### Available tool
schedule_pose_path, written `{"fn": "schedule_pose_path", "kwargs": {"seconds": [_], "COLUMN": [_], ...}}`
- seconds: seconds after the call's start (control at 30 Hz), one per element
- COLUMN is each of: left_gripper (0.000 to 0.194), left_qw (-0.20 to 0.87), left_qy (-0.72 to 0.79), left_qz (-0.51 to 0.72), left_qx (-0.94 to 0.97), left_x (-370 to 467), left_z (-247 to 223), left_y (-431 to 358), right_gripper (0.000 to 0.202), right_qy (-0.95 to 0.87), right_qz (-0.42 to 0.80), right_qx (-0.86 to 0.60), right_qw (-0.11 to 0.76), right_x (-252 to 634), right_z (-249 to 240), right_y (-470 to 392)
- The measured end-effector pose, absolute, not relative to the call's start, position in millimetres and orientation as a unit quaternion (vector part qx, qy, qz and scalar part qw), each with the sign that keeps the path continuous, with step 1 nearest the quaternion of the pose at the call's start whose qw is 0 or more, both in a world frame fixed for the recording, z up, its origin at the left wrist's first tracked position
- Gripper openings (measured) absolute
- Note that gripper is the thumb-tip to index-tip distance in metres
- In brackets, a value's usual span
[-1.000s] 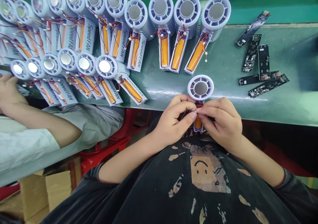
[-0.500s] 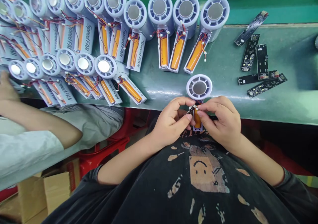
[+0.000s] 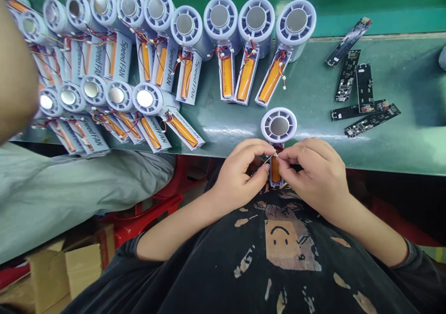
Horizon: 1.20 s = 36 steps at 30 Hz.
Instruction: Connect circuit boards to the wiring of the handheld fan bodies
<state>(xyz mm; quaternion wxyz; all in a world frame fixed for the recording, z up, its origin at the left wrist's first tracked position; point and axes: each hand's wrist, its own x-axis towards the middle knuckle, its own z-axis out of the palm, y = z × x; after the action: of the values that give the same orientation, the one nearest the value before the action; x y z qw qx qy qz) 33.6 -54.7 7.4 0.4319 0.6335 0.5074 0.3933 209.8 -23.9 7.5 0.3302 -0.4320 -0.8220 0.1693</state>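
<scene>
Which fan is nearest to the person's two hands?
The fan whose orange cylinder shows between the left hand and right hand; all others are farther away.

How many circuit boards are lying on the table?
5, clustered at the right: top board, middle-left board, middle-right board, lower-left board, lower-right board. Others may be hidden.

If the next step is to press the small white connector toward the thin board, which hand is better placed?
Probably the right hand: it pinches at the small white connector, while the left hand holds the thin board, seen nearly edge-on, and could steady it.
</scene>
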Motion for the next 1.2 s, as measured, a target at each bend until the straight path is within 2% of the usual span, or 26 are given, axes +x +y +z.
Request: {"fn": "schedule_pose_path", "kwargs": {"seconds": [0.2, 0.4, 0.53, 0.77, 1.03, 1.2], "left_gripper": [0.028, 0.031, 0.03, 0.027, 0.019, 0.02], "left_qw": [0.332, 0.319, 0.312, 0.446, 0.576, 0.62], "left_qy": [0.503, 0.509, 0.511, 0.518, 0.513, 0.501], "left_qz": [0.359, 0.318, 0.319, 0.377, 0.41, 0.41], "left_qx": [0.712, 0.733, 0.735, 0.625, 0.487, 0.444], "left_x": [32, 33, 32, 34, 40, 39], "left_z": [14, 23, 25, 15, 9, 8], "left_y": [-50, -53, -55, -58, -58, -56], "right_gripper": [0.012, 0.017, 0.017, 0.012, 0.008, 0.011], "right_qy": [-0.842, -0.841, -0.842, -0.795, -0.683, -0.658], "right_qz": [0.112, 0.091, 0.098, 0.207, 0.394, 0.416], "right_qx": [-0.429, -0.452, -0.425, -0.363, -0.402, -0.404], "right_qw": [0.309, 0.284, 0.317, 0.44, 0.465, 0.481], "right_x": [210, 206, 208, 215, 211, 210], "right_z": [9, 11, 6, -18, -23, -25], "right_y": [-25, -25, -24, -18, -21, -24]}}
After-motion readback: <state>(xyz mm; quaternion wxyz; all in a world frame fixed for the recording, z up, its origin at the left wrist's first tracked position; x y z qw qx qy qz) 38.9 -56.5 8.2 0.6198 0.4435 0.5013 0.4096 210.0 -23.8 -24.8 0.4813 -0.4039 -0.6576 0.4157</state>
